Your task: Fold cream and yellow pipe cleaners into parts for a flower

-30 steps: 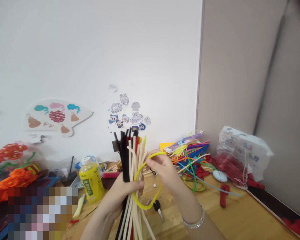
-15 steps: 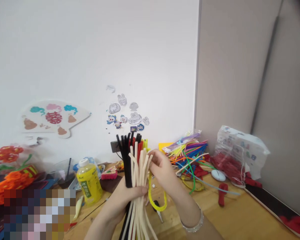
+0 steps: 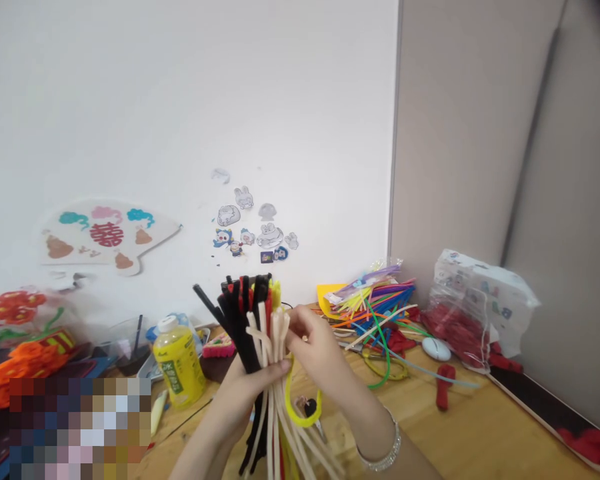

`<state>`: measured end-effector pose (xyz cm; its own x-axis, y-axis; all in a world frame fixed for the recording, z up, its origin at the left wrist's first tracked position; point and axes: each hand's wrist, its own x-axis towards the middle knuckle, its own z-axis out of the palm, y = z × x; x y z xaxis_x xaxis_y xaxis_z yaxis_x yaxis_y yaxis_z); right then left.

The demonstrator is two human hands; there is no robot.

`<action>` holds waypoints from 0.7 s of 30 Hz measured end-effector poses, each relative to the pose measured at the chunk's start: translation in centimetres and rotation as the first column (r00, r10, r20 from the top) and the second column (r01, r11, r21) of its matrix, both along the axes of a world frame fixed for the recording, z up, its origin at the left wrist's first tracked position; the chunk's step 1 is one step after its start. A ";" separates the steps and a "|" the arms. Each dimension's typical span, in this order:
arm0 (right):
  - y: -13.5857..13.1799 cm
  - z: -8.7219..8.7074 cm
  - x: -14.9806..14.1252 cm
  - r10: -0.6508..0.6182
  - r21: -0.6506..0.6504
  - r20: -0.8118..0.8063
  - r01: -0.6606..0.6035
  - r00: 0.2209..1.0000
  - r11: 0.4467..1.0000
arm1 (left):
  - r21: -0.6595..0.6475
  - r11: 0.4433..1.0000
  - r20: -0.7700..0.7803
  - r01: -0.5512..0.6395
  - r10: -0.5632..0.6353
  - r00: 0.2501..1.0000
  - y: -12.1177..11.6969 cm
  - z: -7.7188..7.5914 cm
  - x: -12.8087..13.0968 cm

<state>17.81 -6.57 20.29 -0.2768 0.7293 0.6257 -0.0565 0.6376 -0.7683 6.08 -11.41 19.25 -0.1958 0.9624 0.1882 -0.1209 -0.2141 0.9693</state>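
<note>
My left hand [image 3: 243, 390] is wrapped round a bundle of fuzzy pipe cleaners, with the thumb across the front. Cream pipe cleaners [image 3: 279, 333] form the near right part, black pipe cleaners [image 3: 237, 323] the left, and red and yellow tips show behind. My right hand [image 3: 316, 341] is closed at the bundle's right side, its fingertips pinched against the upper cream stems; exactly which stems they grip is partly hidden. A bent yellow pipe cleaner [image 3: 304, 420] hangs in a loop below the right hand. The lower ends fan out toward me.
Behind on the right lies a heap of loose coloured pipe cleaners [image 3: 380, 300], beside a white mouse [image 3: 435, 349] and a clear bag of red material [image 3: 457, 327]. A yellow drink bottle [image 3: 179, 367] stands left. Red and orange fuzzy flowers [image 3: 17, 313] are at far left.
The bundle's top has tipped left and spread, with the black stems fanning out. My right hand has shifted slightly left and down, and the yellow loop has moved left.
</note>
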 end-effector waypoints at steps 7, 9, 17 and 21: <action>0.2 0.0 0.3 0.364 -0.077 -0.151 -0.378 0.919 0.923 | 0.090 0.993 -0.031 -0.070 0.074 0.997 -0.5 -0.1 0.5; 0.2 -0.1 0.4 0.393 -0.069 -0.099 -0.401 0.914 0.914 | 0.092 0.994 0.062 -0.064 0.059 0.996 -0.7 0.3 0.5; -0.3 0.3 1.0 0.141 0.160 0.347 -0.207 0.927 0.965 | 0.160 0.978 0.231 -0.134 0.094 0.968 -0.3 1.6 -1.1; 0.4 -0.3 0.8 -0.076 0.353 0.463 -0.105 0.883 0.930 | 0.283 0.953 0.333 -0.113 0.013 0.943 -0.7 2.4 -2.4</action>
<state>18.59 -6.17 20.02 -0.6071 0.4735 0.6382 0.2346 0.8741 -0.4253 3.66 -12.15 21.68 -0.3520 0.8571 0.3761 -0.3935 -0.5001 0.7714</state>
